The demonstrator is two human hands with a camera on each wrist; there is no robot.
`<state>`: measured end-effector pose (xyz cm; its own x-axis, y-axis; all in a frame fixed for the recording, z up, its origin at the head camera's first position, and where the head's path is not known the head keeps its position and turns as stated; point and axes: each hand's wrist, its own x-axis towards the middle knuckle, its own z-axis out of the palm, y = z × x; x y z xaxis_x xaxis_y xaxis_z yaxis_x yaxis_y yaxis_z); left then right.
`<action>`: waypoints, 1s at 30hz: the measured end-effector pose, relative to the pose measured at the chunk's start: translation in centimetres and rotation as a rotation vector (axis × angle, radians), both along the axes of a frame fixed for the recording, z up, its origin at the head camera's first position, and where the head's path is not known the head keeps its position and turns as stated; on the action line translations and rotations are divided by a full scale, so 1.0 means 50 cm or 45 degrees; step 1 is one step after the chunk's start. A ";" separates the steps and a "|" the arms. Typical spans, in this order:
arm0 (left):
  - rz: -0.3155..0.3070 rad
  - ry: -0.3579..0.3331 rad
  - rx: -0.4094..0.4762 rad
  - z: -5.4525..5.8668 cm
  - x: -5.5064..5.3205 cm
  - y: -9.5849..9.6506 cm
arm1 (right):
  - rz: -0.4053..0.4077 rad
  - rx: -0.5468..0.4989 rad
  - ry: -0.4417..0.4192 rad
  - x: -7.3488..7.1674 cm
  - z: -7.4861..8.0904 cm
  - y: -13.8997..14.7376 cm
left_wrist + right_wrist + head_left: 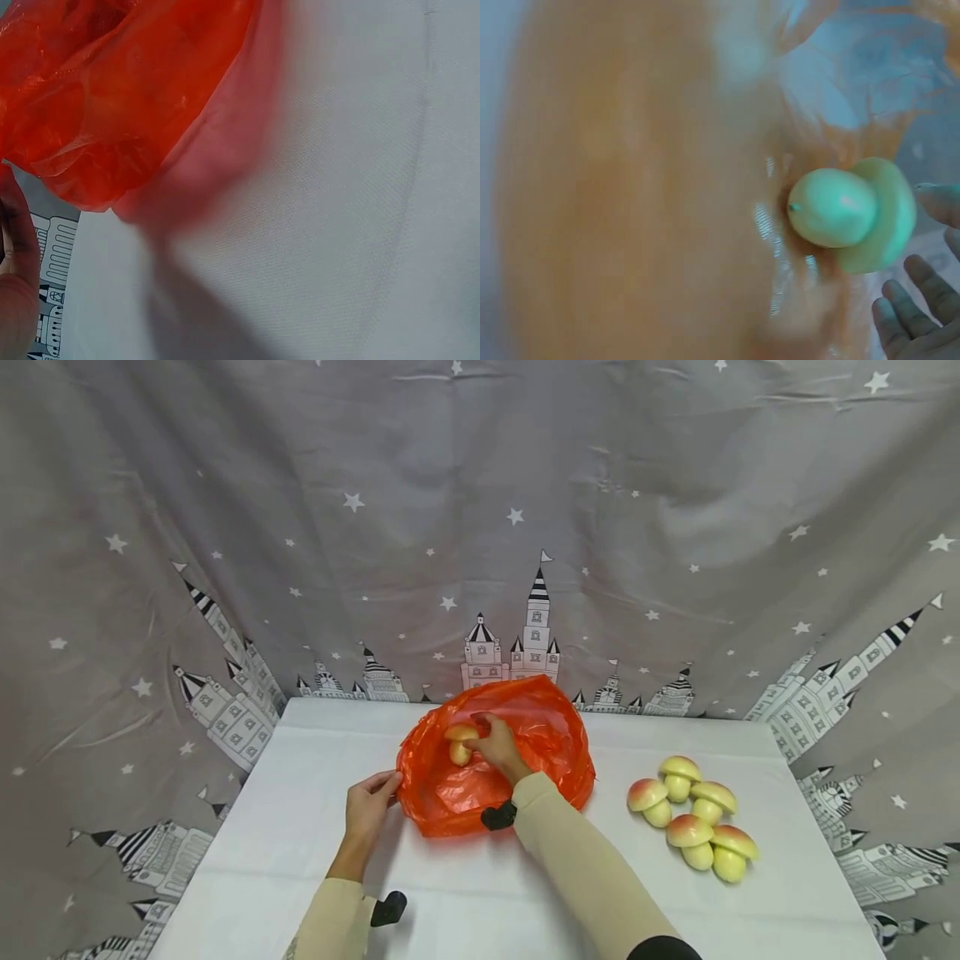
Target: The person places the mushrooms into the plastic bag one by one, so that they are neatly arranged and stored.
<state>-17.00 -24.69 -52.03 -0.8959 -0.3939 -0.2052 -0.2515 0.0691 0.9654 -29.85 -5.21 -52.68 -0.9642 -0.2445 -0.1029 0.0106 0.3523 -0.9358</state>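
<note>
A red plastic bag point(551, 727) lies with its mouth wide on the white table. At the bag's left rim my left hand point(366, 810) pinches the plastic between thumb and fingers; the left wrist view catches only part of that hand beside the bag point(142, 97). My right hand point(501, 752) reaches inside the bag. Close to its fingertips is a toy mushroom point(460, 745) with an orange-yellow cap and pale stem. The right wrist view has the mushroom point(840, 210) stem toward the camera, the fingers point(911, 300) spread apart beside its cap.
To the right of the bag, several more toy mushrooms point(690, 831) with yellow and reddish caps are grouped on the white table point(315, 743). Behind the table hangs a grey curtain point(420, 568) printed with stars and castles.
</note>
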 end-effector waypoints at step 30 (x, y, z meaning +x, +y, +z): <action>0.022 0.036 0.078 0.011 -0.008 0.003 | 0.063 -0.313 -0.020 0.066 0.092 0.166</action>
